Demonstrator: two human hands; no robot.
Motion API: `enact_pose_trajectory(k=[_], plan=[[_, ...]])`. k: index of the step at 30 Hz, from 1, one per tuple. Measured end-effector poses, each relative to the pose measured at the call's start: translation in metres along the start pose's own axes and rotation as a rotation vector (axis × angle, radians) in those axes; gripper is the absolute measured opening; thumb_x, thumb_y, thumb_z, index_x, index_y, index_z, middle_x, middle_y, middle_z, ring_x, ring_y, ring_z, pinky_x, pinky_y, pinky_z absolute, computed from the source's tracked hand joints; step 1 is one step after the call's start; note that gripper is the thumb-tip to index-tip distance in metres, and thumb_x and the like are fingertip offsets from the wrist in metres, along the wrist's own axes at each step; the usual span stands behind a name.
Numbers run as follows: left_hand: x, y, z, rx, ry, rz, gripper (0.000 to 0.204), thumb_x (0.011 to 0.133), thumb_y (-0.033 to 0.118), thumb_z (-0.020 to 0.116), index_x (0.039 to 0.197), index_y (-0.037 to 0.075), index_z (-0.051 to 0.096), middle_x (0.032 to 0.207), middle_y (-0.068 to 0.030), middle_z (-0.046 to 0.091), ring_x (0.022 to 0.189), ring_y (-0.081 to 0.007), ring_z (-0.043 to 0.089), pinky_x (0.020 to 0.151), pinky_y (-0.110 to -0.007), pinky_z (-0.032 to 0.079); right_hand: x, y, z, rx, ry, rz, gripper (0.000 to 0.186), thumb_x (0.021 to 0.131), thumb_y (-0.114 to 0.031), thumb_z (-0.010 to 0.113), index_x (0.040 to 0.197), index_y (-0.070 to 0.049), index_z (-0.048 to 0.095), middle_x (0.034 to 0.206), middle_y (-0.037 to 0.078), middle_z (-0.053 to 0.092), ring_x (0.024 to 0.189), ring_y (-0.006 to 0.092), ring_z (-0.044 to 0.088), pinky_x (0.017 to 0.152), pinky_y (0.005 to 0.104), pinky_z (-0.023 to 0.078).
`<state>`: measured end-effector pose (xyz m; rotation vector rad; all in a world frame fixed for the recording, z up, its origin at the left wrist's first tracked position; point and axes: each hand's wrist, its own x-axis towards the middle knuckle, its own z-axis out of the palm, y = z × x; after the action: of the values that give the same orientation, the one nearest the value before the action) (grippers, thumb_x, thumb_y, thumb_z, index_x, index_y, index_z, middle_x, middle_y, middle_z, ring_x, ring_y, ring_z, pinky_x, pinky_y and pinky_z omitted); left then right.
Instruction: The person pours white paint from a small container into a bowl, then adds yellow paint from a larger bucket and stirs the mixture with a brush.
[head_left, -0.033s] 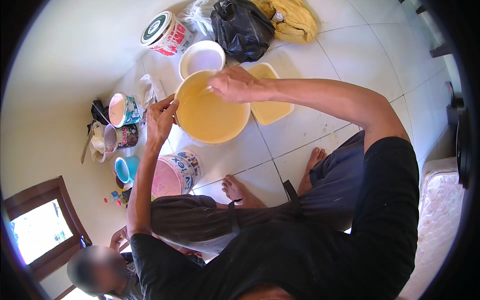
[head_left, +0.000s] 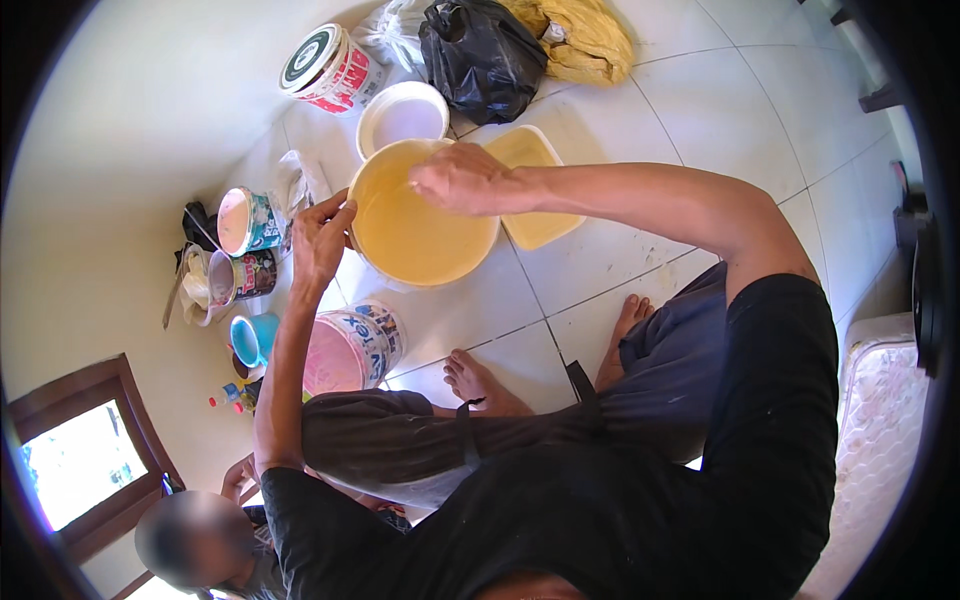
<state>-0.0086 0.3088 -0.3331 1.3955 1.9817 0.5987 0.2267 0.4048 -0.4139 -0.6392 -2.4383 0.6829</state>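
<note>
A single fisheye view from the person's head looks steeply down past the torso and knees onto the tiled floor [head_left: 640, 130]. It sits close above the yellow bucket [head_left: 420, 225] at picture centre. Straight tile lines bend toward the dark rim.

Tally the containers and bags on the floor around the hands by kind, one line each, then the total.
Round yellow bucket, gripped at its rim by left hand and right hand: 1
Other paint buckets and tubs, from the white tub to the pink-lidded bucket: 7
Yellow rectangular tray: 1
Bags: black, yellow, clear: 3
Total: 12
</note>
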Motion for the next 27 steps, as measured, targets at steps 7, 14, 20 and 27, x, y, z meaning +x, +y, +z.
enact_pose_trajectory(k=[7, 14, 20, 27], plan=[[0.0, 0.003, 0.0, -0.001, -0.007, 0.003, 0.041, 0.096, 0.028, 0.065, 0.128, 0.002, 0.07, 0.072, -0.0095, 0.07, 0.06, -0.0129, 0.065, 0.062, -0.028, 0.051, 0.0, -0.03, 0.01, 0.091, -0.019, -0.059, 0.012, 0.086, -0.008, 0.062, 0.08, 0.001, 0.063, 0.075, 0.024, 0.067, 0.071, 0.0407, 0.068, 0.062, 0.0503, 0.051], [0.003, -0.001, 0.003, -0.02, -0.011, 0.011, 0.041, 0.095, 0.028, 0.066, 0.128, 0.004, 0.07, 0.073, -0.0087, 0.07, 0.061, -0.0123, 0.065, 0.062, -0.028, 0.051, -0.019, -0.04, 0.008, 0.125, -0.062, -0.136, 0.009, 0.085, -0.007, 0.061, 0.081, 0.002, 0.06, 0.071, 0.021, 0.066, 0.064, 0.0392, 0.066, 0.056, 0.049, 0.049], [0.005, -0.008, -0.002, -0.009, -0.008, 0.015, 0.041, 0.095, 0.028, 0.066, 0.129, 0.005, 0.07, 0.073, -0.0075, 0.07, 0.06, -0.0109, 0.061, 0.061, -0.028, 0.049, -0.037, -0.039, -0.004, 0.214, -0.186, -0.234, 0.014, 0.089, -0.012, 0.063, 0.083, 0.0, 0.062, 0.071, 0.019, 0.065, 0.069, 0.0376, 0.066, 0.06, 0.0471, 0.051], [0.004, -0.009, -0.002, -0.048, -0.016, 0.022, 0.039, 0.096, 0.025, 0.064, 0.129, 0.005, 0.07, 0.072, -0.0068, 0.069, 0.059, -0.0103, 0.059, 0.059, -0.027, 0.048, -0.046, -0.015, -0.016, 0.048, -0.412, -0.133, 0.019, 0.09, -0.016, 0.065, 0.078, -0.001, 0.065, 0.073, 0.018, 0.066, 0.07, 0.038, 0.067, 0.062, 0.05, 0.051]])
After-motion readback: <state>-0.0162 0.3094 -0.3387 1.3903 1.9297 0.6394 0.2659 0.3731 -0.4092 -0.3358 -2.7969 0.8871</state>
